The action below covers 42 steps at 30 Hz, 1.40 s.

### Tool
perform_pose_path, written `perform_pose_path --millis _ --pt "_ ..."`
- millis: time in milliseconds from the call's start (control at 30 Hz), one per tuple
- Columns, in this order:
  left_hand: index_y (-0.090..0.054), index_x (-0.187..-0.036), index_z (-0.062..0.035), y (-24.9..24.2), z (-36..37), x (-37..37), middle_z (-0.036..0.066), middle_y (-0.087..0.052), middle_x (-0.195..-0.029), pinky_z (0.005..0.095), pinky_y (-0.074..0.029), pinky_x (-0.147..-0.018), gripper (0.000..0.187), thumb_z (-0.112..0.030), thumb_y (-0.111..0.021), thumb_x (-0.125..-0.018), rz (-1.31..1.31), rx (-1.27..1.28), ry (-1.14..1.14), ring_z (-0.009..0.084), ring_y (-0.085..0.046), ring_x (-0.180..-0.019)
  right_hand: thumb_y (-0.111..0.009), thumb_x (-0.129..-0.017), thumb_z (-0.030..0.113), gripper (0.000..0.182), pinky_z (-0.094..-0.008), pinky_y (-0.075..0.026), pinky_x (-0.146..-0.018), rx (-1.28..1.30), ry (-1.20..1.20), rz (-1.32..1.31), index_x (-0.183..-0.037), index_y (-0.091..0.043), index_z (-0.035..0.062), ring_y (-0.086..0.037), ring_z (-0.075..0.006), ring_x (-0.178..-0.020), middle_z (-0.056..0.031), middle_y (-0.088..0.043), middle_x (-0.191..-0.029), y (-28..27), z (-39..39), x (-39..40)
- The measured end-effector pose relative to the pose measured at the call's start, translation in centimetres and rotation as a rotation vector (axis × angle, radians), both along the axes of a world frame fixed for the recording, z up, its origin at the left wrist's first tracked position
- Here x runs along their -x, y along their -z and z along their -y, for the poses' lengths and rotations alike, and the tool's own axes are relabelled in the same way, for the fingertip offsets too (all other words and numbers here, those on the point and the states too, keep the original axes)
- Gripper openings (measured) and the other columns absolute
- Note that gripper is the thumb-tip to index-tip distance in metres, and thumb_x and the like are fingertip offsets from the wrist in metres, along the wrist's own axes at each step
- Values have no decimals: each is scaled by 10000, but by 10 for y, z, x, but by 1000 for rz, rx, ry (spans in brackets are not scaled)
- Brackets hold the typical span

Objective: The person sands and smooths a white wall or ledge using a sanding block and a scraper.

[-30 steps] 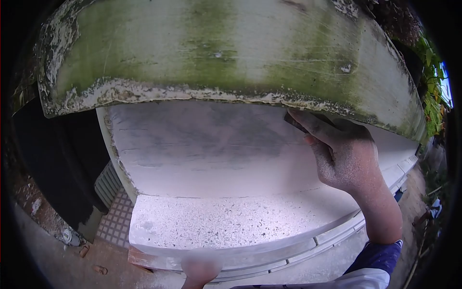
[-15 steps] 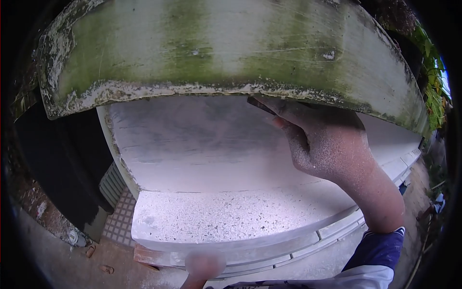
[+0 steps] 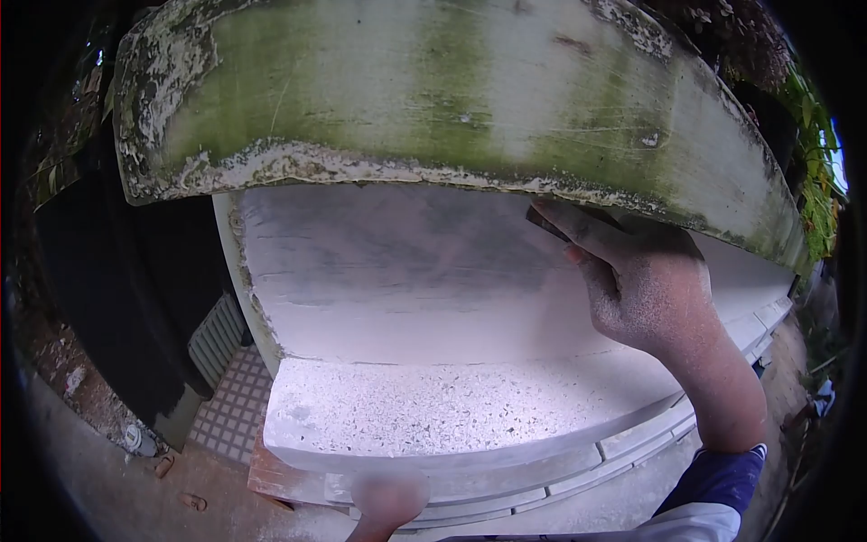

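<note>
My right hand (image 3: 650, 280), coated in white dust, is raised under the lower edge of the mossy, weathered slab (image 3: 433, 99). Its fingers close on a dark, flat-edged block (image 3: 548, 224) pressed near the pale wall surface (image 3: 397, 271). The slab hides part of the fingers and block. Grey, streaky patches mark the upper part of that surface. Low in the view, my left hand (image 3: 388, 497) is by the edge of the white speckled ledge (image 3: 470, 415); it is blurred and its fingers cannot be made out.
Stepped white slabs (image 3: 623, 452) run below the ledge toward the right. At the left are a dark panel (image 3: 108, 307), a ribbed grey-green panel (image 3: 217, 339) and a tiled floor (image 3: 230, 402). Sandals (image 3: 192, 501) lie on the ground. Green leaves (image 3: 820, 208) hang at the right.
The whole view has shifted, with the slab and ledge appearing further right. My right hand and the block now appear further right and slightly lower, still under the slab's edge.
</note>
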<state>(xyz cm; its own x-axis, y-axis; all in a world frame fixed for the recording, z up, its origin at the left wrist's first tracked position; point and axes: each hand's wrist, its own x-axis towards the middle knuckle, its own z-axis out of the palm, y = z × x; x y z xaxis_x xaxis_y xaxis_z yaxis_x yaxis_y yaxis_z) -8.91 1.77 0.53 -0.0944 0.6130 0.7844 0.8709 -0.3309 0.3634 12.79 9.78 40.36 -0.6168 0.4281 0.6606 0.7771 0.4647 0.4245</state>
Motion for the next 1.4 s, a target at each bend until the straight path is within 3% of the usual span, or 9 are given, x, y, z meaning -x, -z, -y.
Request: perform_pose_path --millis 133,267,367,533,700,833,1000,1200,1400 --pt "-658 -798 -49 1 5 -1 128 -652 -719 462 -516 -573 108 -138 -709 -762 1 13 21 355 -629 -598 -546 -1001 266 418 -366 -578 -555 56 22 9 -1416 -579 301 -651 -202 -560 -74 -656 -690 -2 -4 12" --pt "-695 -863 -70 6 2 3 103 -670 -769 428 -530 -554 137 -144 -715 -749 -33 -24 -6 320 -648 -614 -537 -1002 250 350 -371 -582 -569 -66 10 40 -1341 -621 256 -651 -197 -561 -65 -655 -691 1 -6 4" --pt "-703 -878 -68 2 1 1 103 -675 -776 428 -535 -565 146 -143 -713 -753 -2 -44 13 321 -653 -623 -546 -999 245 322 -370 -584 -573 -18 -57 -3 -1307 -637 238 -656 -180 -568 -58 -661 -705 -2 -10 19" --pt "-713 -890 -66 -3 3 4 107 -682 -783 423 -543 -582 152 -152 -717 -765 -8 13 25 321 -660 -637 -620 -966 152 466 -383 -604 -759 76 71 5 -1414 -605 279 -725 -247 -776 -104 -744 -978 0 1 16" --pt "-715 -888 -65 -5 6 1 111 -685 -782 417 -546 -596 153 -166 -721 -773 -35 80 33 321 -661 -637 -567 -994 233 301 -387 -603 -681 141 -5 -27 -1282 -651 203 -718 -225 -725 -86 -740 -938 -3 2 26" --pt "-714 -878 -64 -4 1 1 108 -681 -775 412 -544 -596 149 -169 -726 -772 -7 27 36 319 -659 -635 -564 -1010 248 439 -379 -609 -686 -28 -109 2 -1447 -558 289 -718 -211 -734 -94 -736 -984 3 -3 12" --pt "-702 -860 -53 3 9 1 120 -677 -773 417 -542 -602 139 -154 -725 -766 -41 114 2 329 -658 -643 -543 -1021 229 447 -357 -622 -707 142 -20 -7 -1458 -542 325 -725 -193 -777 -61 -731 -1090 -3 2 35" --pt "-671 -811 -42 -6 0 0 130 -658 -746 432 -529 -593 118 -142 -716 -766 17 -35 23 347 -640 -624 -588 -983 164 487 -354 -624 -766 -96 -165 16 -1442 -567 326 -730 -191 -807 -43 -743 -1053 6 -7 25" --pt "-708 -862 -55 -5 2 3 110 -677 -784 388 -548 -631 138 -164 -715 -777 -27 37 -10 311 -660 -659 -544 -987 144 515 -348 -621 -662 44 15 46 -1471 -537 320 -712 -173 -723 -41 -746 -976 -9 15 60"
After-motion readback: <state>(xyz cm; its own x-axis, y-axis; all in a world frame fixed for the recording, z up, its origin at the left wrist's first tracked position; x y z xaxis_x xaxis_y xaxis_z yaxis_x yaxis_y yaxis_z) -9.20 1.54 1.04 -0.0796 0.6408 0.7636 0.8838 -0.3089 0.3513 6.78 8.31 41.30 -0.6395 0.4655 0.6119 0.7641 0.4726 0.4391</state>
